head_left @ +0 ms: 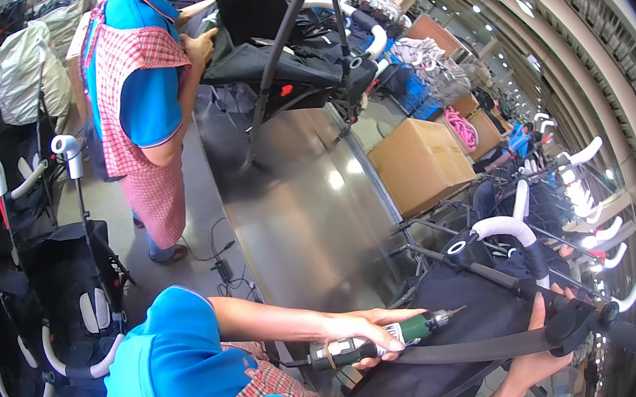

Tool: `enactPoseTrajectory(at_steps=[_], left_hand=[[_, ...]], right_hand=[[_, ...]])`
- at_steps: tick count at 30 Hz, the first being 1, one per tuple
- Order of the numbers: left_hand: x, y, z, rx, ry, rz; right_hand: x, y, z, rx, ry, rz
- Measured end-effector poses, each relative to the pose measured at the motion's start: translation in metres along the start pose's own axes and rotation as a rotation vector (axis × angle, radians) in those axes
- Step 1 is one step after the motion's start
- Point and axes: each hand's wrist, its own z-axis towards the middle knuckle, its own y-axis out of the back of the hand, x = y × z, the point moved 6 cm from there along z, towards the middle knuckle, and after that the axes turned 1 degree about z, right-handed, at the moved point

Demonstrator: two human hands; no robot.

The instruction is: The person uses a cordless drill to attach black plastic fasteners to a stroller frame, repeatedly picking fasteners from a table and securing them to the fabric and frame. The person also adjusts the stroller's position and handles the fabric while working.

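My left hand (363, 332) grips a green and black electric screwdriver (386, 337), its bit pointing right over a folded black stroller (462, 300). My left arm reaches in from my blue sleeve at the lower left. My right hand (538, 362) comes up from the bottom edge. It holds the stroller's black frame bar (477, 349) just beside a black hinge joint (575, 321), thumb raised. A white curved handle (505, 227) of the stroller rises above the fabric.
A steel worktable (303, 209) runs up the middle. Another person in a blue shirt and red checked apron (137, 94) works on a stroller (291, 64) at its far end. Folded strollers (62, 283) stand at left, cardboard boxes (419, 164) at right.
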Motion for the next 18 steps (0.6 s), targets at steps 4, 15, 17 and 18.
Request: enactPoseTrajectory(at_steps=[4, 15, 17, 18], left_hand=[[0.019, 0.019, -0.021, -0.133, -0.015, 0.03], [0.055, 0.031, -0.065, -0.281, -0.065, 0.108], [0.058, 0.037, -0.072, -0.351, -0.081, 0.106], [0.059, 0.04, -0.075, -0.39, -0.087, 0.104]], right_hand=[[0.005, 0.004, 0.005, 0.007, 0.1, 0.038], [-0.007, 0.008, 0.008, -0.129, 0.38, -0.021], [-0.008, 0.001, 0.007, -0.225, 0.192, 0.111], [0.002, -0.003, 0.008, -0.145, 0.237, 0.14]])
